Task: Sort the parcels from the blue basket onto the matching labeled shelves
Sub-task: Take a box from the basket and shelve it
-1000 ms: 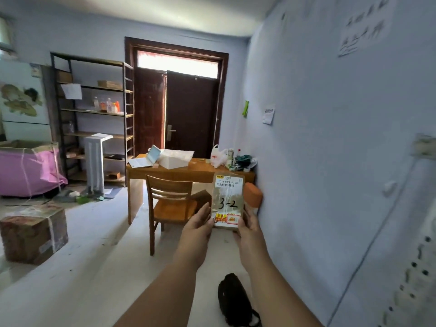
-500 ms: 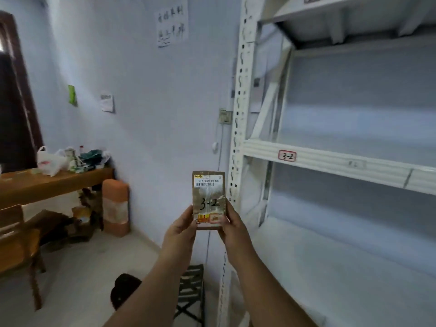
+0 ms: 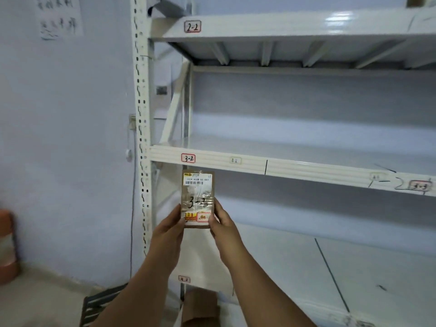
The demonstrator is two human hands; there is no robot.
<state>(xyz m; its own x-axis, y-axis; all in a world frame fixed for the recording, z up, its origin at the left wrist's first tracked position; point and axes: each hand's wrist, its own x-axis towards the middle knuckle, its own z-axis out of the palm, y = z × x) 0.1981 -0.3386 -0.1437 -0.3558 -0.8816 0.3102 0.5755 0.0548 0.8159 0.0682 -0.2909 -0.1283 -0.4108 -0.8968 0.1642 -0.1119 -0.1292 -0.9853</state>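
A small brown parcel (image 3: 198,197) with a barcode sticker and a handwritten mark that reads like "3-2" is held upright in front of me. My left hand (image 3: 168,228) grips its lower left edge and my right hand (image 3: 224,224) grips its lower right edge. Just above the parcel runs the white shelf beam (image 3: 306,169) with a red-framed label 3-2 (image 3: 188,158). A higher beam carries label 2-2 (image 3: 192,26), and a blurred label (image 3: 420,185) sits further right. The blue basket is out of view.
The white perforated upright (image 3: 141,128) of the rack stands left of my hands. A brown box (image 3: 200,308) sits low under my arms beside a black slatted stool (image 3: 99,303). An orange cylinder (image 3: 7,246) stands at the left wall.
My view has swung right from the room and desk to the white rack and come closer. Both hands have kept hold of the parcel, which now sits just under the 3-2 label.
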